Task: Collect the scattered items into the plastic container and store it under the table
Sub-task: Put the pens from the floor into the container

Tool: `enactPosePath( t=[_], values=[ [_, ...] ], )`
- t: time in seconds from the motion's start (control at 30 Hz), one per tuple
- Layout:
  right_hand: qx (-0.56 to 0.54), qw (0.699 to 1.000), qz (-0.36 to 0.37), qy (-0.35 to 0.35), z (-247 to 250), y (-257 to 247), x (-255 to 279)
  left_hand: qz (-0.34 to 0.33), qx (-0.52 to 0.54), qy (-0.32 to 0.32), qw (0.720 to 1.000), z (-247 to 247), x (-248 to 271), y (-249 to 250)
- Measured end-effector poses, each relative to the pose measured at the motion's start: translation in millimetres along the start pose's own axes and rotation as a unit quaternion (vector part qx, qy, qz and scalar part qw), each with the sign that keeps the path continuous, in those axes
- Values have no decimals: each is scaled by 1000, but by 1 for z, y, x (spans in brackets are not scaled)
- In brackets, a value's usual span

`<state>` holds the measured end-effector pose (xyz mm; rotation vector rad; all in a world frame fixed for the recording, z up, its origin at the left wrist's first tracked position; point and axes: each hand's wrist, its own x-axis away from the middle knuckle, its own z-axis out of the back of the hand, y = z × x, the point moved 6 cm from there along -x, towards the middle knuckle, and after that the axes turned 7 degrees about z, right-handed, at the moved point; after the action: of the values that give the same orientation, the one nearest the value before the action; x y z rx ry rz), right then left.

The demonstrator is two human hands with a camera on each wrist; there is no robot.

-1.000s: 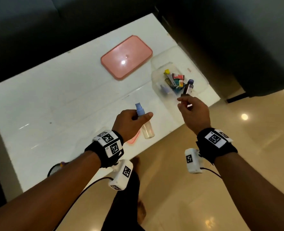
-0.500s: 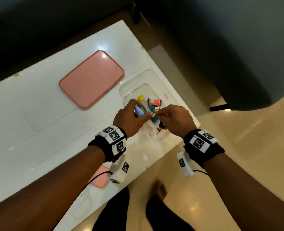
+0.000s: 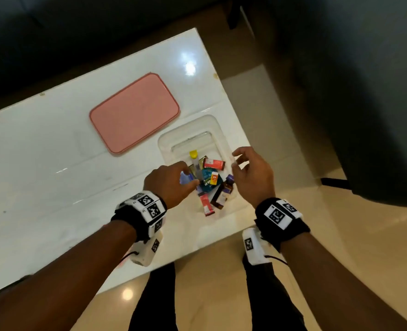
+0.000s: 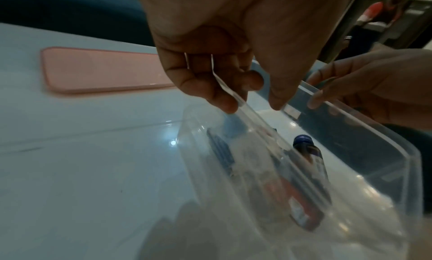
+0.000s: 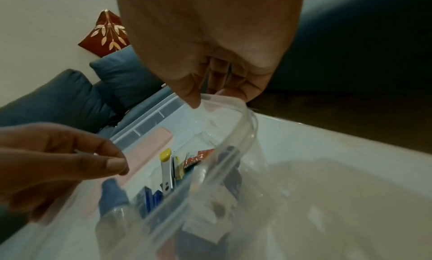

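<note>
Both bottles had left the hands since a second earlier: the brown bottle (image 3: 223, 193) with the purple cap now lay in the clear plastic container (image 3: 212, 125), and the spray bottle's blue cap (image 3: 185, 179) showed just under the left hand (image 3: 171, 185), inside the near-left part of the tub. That hand's fingers were loosely curled and held nothing in the wrist view, thumb and forefinger parted above the container's left rim. The right hand (image 3: 252, 174) hovered over the right rim with fingers spread and relaxed, also without anything in it. Sachets, a yellow-capped tube (image 3: 194, 158) and small packets already lay in the container, which sat at the table's (image 3: 42, 163) near right corner. No loose items showed on the tabletop. The pink lid (image 3: 134, 113) lay apart to the far left, so closing probably remained, and then storing underneath.
</note>
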<state>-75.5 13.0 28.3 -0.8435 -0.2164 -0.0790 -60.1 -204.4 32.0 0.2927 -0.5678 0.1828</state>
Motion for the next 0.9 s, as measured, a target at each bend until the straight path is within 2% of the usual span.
enactPosePath(
  t=[0.13,0.4,0.5,0.63,0.7,0.9],
  values=[
    [-60,996,-9,-65,4,4,-10,92,48,1,995,-1,0,-2],
    [-65,978,-2,-199,18,13,-22,260,47,3,964,3,19,2],
    [-47,972,10,-230,20,12,-26,298,131,17,945,9,24,3],
    [-31,970,-4,-241,23,6,-28,255,305,41,917,10,26,19],
    [-27,967,-20,-254,24,4,-27,231,326,51,915,12,28,26],
    [38,939,-1,-343,45,1,-43,176,384,21,906,15,32,64]
  ],
)
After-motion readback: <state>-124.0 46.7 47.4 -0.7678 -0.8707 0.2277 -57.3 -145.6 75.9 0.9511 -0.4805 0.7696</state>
